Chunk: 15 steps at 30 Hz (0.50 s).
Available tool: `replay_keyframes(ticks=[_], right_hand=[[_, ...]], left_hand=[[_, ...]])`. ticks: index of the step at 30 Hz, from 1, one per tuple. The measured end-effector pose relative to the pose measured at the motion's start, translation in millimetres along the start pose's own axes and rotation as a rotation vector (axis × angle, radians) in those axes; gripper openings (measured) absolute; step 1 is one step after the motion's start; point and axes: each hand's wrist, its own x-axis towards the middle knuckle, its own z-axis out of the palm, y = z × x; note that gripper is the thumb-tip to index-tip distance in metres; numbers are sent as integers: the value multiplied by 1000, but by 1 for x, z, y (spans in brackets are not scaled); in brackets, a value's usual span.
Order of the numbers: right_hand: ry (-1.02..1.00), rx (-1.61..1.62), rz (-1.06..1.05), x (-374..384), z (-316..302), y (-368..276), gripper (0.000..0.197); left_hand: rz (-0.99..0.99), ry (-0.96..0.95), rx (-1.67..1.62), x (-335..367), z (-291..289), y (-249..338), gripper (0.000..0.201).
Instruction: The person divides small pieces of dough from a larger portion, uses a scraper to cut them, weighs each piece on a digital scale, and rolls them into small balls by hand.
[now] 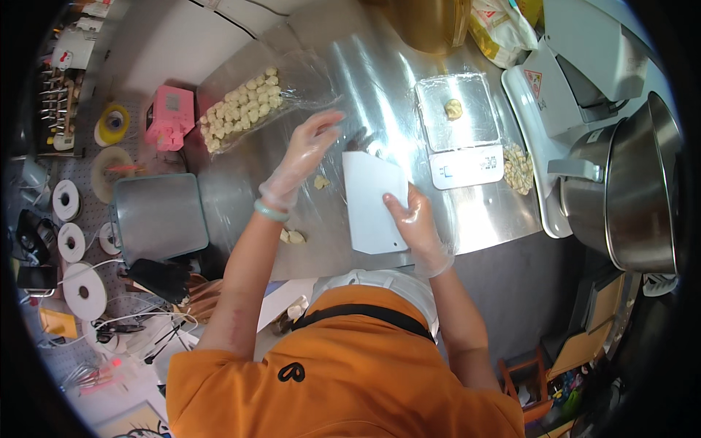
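My right hand [414, 221], in a clear plastic glove, grips a white dough scraper [374, 201] by its right edge, with the thumb on its face. The scraper is over the steel table. My left hand [310, 146], also gloved, hovers left of the scraper with its fingers stretched out and nothing visible in them. A small dough scrap [321, 182] lies below it, and more dough pieces [293, 236] sit near the front edge. One dough ball [453, 109] rests on the kitchen scale [467, 167], whose plate is covered in clear film.
Many dough balls [244, 106] lie grouped on plastic film at the back left. Right of the scale is a flat pale lumpy mass [518, 169], then a mixer with a steel bowl [642, 190]. A pink device [170, 117] and a glass tray [162, 217] are at left.
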Motion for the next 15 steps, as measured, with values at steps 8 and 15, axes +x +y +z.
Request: replay_keyframes(ticks=[8, 15], right_hand=[[-102, 172, 206, 5, 18, 11, 27], [-29, -52, 205, -6, 10, -9, 28]], left_hand=[[-445, 68, -1050, -91, 14, -58, 31], [-417, 102, -385, -99, 4, -72, 26]])
